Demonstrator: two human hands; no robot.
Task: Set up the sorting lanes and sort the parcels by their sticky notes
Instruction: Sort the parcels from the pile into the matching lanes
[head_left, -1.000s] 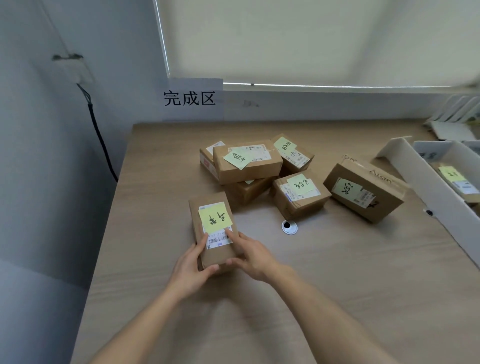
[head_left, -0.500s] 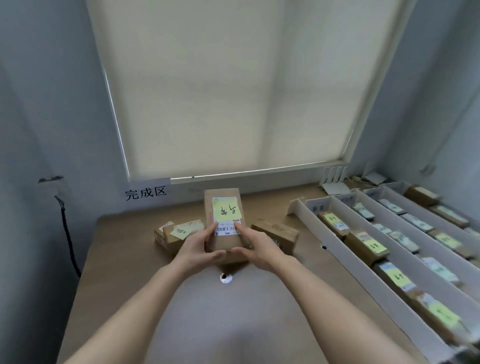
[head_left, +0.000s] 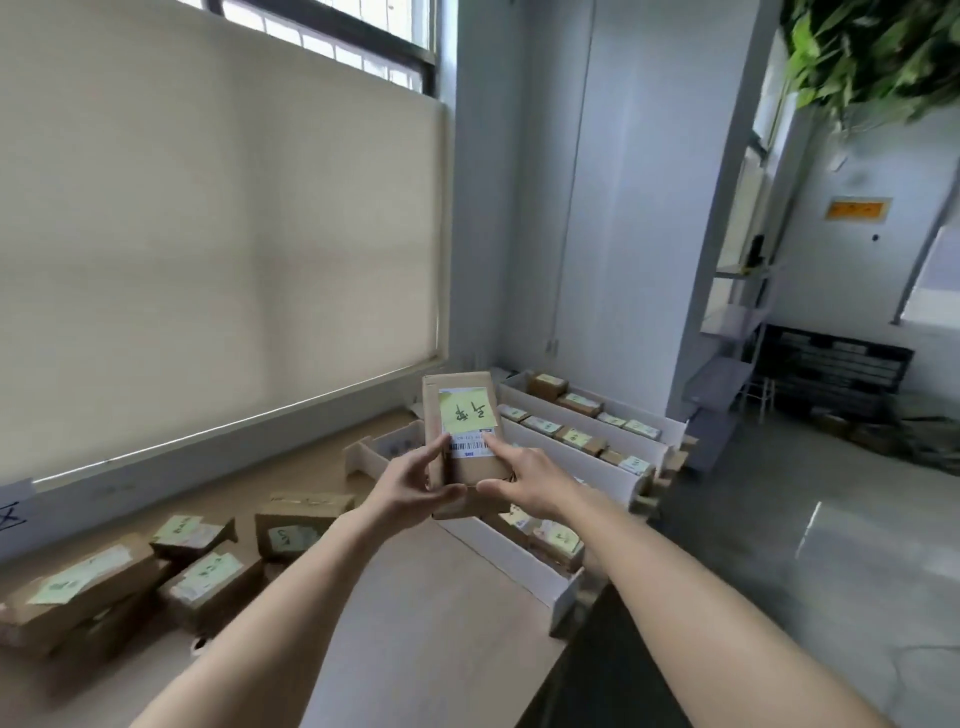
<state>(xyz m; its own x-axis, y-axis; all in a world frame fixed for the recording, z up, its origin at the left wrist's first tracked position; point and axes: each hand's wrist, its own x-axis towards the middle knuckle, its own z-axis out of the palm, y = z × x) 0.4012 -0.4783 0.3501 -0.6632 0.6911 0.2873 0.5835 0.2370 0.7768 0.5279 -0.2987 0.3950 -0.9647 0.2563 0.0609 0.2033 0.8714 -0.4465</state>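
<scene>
I hold a small brown cardboard parcel (head_left: 470, 467) upright in the air in front of me, with a yellow sticky note (head_left: 466, 411) and a white barcode label on its face. My left hand (head_left: 415, 488) grips its lower left edge and my right hand (head_left: 524, 480) grips its lower right edge, a finger on the label. Behind and below it run white cardboard sorting lanes (head_left: 582, 462) holding several parcels with sticky notes. Several unsorted parcels (head_left: 208, 577) lie on the wooden table (head_left: 415, 623) at the lower left.
A window with a drawn beige blind (head_left: 223, 223) fills the wall behind the table. The table's right edge drops to a glossy grey floor (head_left: 805, 571). A white shelf unit (head_left: 727, 364) and a dark rack stand at the far right.
The parcel went from lying on the table to held up in both hands. My view has swung right, so the lanes now sit behind the parcel and the unsorted pile at lower left.
</scene>
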